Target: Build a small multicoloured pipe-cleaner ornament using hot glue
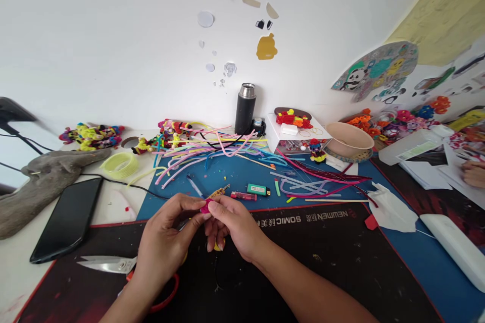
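Note:
Both hands meet above the dark mat, pinching a small magenta fuzzy piece [206, 207] between their thumbs and fingers. It looks like coiled pipe cleaner, mostly covered by the fingertips. My left hand [166, 234] grips its left side, and my right hand [235, 219] has the other side. Some yellow [219, 246] shows under the curled fingers of my right hand; whether it belongs to the same piece I cannot tell. Scissors [109, 263] with red handles lie beneath my left wrist, blades pointing left. Just beyond the hands are a blue pen [195, 185], a red lighter [243, 196] and a green lighter [258, 190].
Loose pipe cleaners [227, 149] spread across the blue mat at the back. A black flask [246, 108] stands by the wall. A phone [68, 219] and driftwood [49, 181] lie left; a beige bowl [349, 140] sits right. Another person's hand [473, 174] shows at the right edge.

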